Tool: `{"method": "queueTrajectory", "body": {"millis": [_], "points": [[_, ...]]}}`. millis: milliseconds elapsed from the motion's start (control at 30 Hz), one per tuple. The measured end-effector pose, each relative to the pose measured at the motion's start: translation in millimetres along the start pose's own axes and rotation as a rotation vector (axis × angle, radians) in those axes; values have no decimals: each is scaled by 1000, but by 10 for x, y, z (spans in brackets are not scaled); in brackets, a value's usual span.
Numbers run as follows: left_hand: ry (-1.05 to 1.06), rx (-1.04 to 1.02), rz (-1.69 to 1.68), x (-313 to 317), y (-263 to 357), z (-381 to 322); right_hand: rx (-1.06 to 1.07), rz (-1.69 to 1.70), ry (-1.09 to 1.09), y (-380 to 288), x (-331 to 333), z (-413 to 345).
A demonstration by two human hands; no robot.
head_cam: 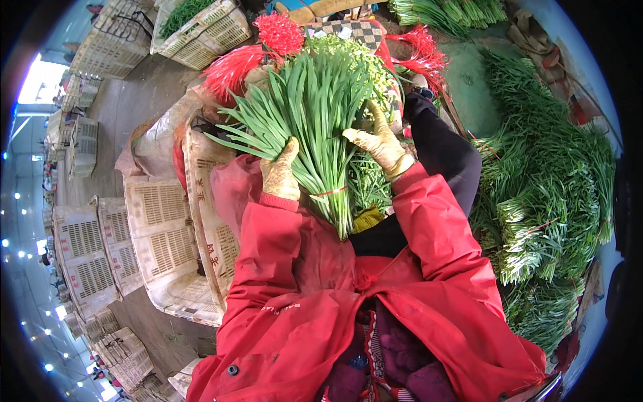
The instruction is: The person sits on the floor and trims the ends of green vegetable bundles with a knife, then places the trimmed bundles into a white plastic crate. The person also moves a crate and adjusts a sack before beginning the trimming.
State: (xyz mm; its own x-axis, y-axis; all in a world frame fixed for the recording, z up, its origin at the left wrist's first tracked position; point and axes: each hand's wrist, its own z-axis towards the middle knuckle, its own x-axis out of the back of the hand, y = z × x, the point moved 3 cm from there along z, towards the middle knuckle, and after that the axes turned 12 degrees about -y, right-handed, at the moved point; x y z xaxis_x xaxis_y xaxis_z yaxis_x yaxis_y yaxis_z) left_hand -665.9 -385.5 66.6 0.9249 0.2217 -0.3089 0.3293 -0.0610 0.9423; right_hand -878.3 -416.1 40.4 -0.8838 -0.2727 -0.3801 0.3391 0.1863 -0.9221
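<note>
A bunch of Chinese chives (314, 115) lies over my lap, leaves fanned away from me and pale stem ends toward me. A thin red tie (329, 192) goes around its lower stems. My left hand (281, 173), in a soiled, pale yellowish glove, grips the bunch's left side with the thumb on top and the fingers hidden beneath the leaves. On the other side, my gloved right hand (382, 143) has thumb and fingers spread, close to the leaves and holding nothing visible. Pale green trimmings (377, 70) are heaped behind the bunch.
Red tie strands (231, 70) hang at the far left, with another bundle of red strands (422, 55) at the far right. A white plastic crate (161, 221) stands on my left. Piled chives (542, 201) cover the right side. A chequered surface (359, 31) lies ahead.
</note>
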Motion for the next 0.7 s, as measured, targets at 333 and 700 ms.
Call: {"method": "queueTrajectory", "body": {"millis": [333, 700], "points": [[-114, 15, -24, -109, -11, -105, 187, -525, -64, -551, -592, -71], [-196, 59, -69, -114, -85, -154, 38, -848, -10, -602, -417, 143]]}}
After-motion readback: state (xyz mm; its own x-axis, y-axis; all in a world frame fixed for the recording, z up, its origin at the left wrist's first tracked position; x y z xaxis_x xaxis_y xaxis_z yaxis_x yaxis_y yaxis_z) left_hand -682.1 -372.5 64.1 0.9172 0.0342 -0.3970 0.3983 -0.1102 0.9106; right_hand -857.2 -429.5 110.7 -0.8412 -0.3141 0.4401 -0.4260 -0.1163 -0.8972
